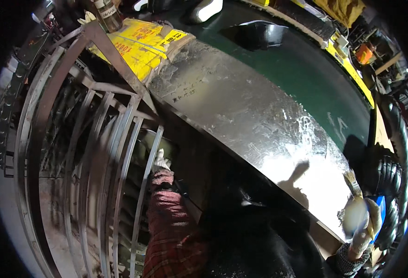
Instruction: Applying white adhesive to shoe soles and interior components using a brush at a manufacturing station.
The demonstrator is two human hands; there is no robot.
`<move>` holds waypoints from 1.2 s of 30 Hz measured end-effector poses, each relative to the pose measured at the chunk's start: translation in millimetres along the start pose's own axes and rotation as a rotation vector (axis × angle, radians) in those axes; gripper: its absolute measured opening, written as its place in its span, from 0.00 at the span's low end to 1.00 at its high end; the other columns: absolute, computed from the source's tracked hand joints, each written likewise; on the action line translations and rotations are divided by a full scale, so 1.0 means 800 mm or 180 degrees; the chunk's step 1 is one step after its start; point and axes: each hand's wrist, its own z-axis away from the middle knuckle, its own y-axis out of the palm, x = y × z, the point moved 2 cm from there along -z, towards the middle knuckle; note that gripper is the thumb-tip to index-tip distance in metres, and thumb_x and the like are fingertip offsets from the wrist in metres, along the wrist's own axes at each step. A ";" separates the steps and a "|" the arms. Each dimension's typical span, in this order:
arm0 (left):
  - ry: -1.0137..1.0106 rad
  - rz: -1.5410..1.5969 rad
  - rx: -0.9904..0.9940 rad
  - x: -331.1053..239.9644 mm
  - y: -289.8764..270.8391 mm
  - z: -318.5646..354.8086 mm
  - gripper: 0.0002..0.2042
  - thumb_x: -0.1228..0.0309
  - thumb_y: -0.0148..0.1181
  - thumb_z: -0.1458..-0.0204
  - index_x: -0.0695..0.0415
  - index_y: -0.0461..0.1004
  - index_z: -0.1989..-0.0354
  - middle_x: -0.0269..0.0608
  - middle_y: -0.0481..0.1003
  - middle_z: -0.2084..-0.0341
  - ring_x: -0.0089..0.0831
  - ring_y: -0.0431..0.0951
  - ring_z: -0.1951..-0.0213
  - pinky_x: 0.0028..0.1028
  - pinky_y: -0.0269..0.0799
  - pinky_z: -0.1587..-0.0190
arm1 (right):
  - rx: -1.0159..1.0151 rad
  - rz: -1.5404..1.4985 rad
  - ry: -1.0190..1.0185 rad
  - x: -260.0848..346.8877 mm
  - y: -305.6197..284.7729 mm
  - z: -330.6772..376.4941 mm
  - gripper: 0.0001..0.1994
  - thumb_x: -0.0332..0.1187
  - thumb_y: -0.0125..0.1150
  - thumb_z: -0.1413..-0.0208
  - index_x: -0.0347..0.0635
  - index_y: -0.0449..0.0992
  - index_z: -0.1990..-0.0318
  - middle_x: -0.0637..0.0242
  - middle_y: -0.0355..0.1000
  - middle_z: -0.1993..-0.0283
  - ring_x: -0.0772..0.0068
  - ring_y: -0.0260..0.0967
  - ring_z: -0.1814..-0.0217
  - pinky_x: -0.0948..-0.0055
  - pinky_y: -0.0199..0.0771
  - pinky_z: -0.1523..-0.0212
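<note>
My left arm, in a red checked sleeve, reaches down beside the metal rack. Its pale-gloved left hand (161, 160) is next to a dull green, rounded thing (144, 142), partly behind the rack's bars. Whether it grips that thing is hard to see. At the right end of a shiny, smeared metal sheet (241, 109), my right hand (370, 224) is closed, in a light glove. Beside its fingers are a pale, rounded shape (355, 216) and a tan, frayed, brush-like end (352, 181). I cannot make out what it holds. A shadow falls on the sheet.
A brown metal frame with upright bars (106, 153) stands at the left. Yellow printed sacking (136, 41) lies at the sheet's far left, with a clear jar (107, 16) behind. A black basin (262, 34) rests on the dark green surface (315, 78). Black coils (387, 169) crowd the right.
</note>
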 end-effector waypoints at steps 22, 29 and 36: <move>-0.1344 0.1428 0.0992 0.015 0.068 -0.038 0.19 0.50 0.49 0.41 0.44 0.59 0.80 0.31 0.61 0.83 0.27 0.60 0.78 0.34 0.56 0.71 | -0.0138 0.1567 -0.0344 0.037 0.031 -0.071 0.10 0.22 0.58 0.49 0.36 0.78 0.58 0.59 0.74 0.62 0.65 0.73 0.62 0.69 0.72 0.59; -0.2800 0.1668 0.2226 -0.019 0.037 0.180 0.21 0.47 0.48 0.41 0.42 0.56 0.83 0.29 0.58 0.87 0.27 0.58 0.82 0.35 0.54 0.74 | -0.0318 0.1124 -0.0417 0.055 -0.010 -0.025 0.13 0.35 0.65 0.49 0.34 0.77 0.61 0.58 0.73 0.69 0.61 0.73 0.68 0.68 0.71 0.65; -0.2256 0.0368 0.2638 -0.121 -0.018 0.399 0.35 0.47 0.65 0.51 0.56 0.56 0.46 0.45 0.66 0.56 0.42 0.71 0.57 0.46 0.67 0.50 | -0.0409 0.0489 -0.1057 0.035 -0.029 0.001 0.12 0.29 0.68 0.53 0.34 0.77 0.60 0.55 0.75 0.69 0.57 0.75 0.69 0.67 0.74 0.65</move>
